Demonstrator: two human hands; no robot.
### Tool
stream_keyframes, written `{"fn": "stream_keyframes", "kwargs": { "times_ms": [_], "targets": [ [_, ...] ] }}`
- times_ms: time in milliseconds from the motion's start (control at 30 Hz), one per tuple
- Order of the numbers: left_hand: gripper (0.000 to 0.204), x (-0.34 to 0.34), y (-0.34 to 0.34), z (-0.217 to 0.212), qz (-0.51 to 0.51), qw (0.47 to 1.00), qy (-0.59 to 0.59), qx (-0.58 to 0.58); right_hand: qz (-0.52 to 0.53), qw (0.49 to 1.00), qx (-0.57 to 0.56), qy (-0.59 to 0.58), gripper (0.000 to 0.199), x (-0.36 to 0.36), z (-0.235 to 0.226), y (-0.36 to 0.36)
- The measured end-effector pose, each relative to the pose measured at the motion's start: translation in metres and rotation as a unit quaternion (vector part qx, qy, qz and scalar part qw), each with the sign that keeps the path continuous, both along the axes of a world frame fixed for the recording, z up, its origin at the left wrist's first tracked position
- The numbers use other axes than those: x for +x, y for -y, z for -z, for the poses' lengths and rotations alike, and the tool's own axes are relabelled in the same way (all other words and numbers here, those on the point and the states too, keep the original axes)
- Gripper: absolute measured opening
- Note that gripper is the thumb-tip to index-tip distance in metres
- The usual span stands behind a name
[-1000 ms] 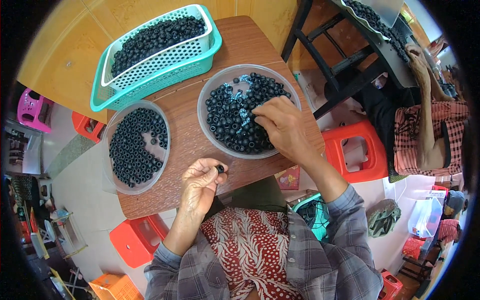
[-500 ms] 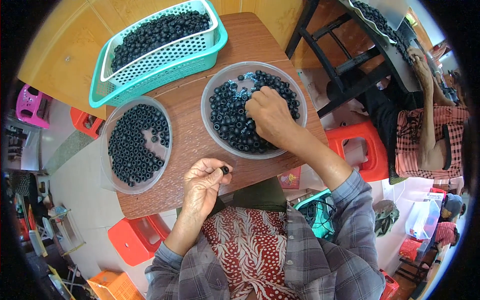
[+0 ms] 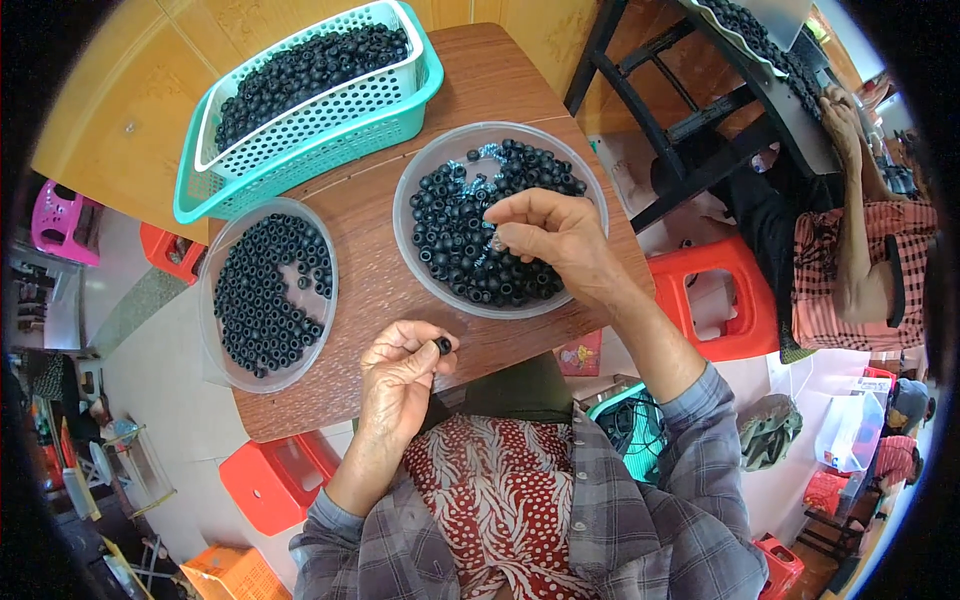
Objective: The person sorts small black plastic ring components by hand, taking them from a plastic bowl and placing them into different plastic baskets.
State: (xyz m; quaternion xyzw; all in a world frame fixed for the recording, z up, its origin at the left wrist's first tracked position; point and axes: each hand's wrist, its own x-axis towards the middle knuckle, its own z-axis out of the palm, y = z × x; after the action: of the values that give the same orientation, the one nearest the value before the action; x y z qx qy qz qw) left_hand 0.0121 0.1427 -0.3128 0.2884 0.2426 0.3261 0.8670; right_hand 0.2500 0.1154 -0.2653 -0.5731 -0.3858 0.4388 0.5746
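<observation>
Crowding the upper left of the brown bench (image 3: pixel 490 85), a white basket (image 3: pixel 300 140) heaped with black beads sits inside a teal basket (image 3: pixel 290 195). Below them, a shallow clear tub (image 3: pixel 310 302) holds more beads in a loose layer. Red stools stand on the floor, one (image 3: pixel 265 487) off the bench's lower left and one (image 3: pixel 715 300) off its right side; a co-worker (image 3: pixel 815 275) in checked clothing sits farther right.

The left hand (image 3: pixel 398 370), near the bench's front edge, pinches a single black bead (image 3: pixel 443 345) between thumb and fingertips. The right hand (image 3: pixel 570 245) is over a round clear bowl (image 3: pixel 420 172) of beads, hiding part of its contents, thumb and forefinger drawn close together; whether they grip anything, I cannot tell. Light-blue patterned cord (image 3: pixel 480 185) lies among the bowl's beads, just beyond the right fingertips.

Counted: two hands, one bead in the left, two baskets on the bench, one tub, one bowl. The heaped beads are too many to count.
</observation>
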Motion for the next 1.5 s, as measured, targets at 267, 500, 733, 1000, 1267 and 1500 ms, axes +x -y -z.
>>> {"fn": "stream_keyframes", "kwargs": {
  "times_ms": [267,500,733,1000,1267,1500],
  "targets": [
    [0.016,0.033,-0.003,-0.049,-0.018,0.993,-0.084,0.086,0.000,0.998,0.015,-0.066,0.015,-0.007,0.008,0.010],
    [0.025,0.069,-0.006,-0.049,-0.159,0.684,-0.300,0.646,0.046,0.990,0.009,-0.135,0.014,-0.024,0.013,0.015],
    [0.023,0.076,-0.012,-0.046,-0.167,0.610,-0.319,0.706,0.086,0.983,0.058,-0.153,0.008,-0.036,0.012,0.021],
    [0.021,0.080,-0.025,-0.046,-0.125,0.569,-0.332,0.742,0.089,0.980,0.047,-0.173,0.007,-0.032,0.014,0.018],
    [0.013,0.077,-0.037,-0.047,-0.081,0.601,-0.306,0.734,0.065,0.995,0.080,0.000,0.006,-0.023,0.016,0.016],
    [0.016,0.074,-0.049,-0.054,0.060,0.747,-0.312,0.585,0.043,0.986,0.110,0.115,0.006,-0.016,0.018,0.014]
  ]
}}
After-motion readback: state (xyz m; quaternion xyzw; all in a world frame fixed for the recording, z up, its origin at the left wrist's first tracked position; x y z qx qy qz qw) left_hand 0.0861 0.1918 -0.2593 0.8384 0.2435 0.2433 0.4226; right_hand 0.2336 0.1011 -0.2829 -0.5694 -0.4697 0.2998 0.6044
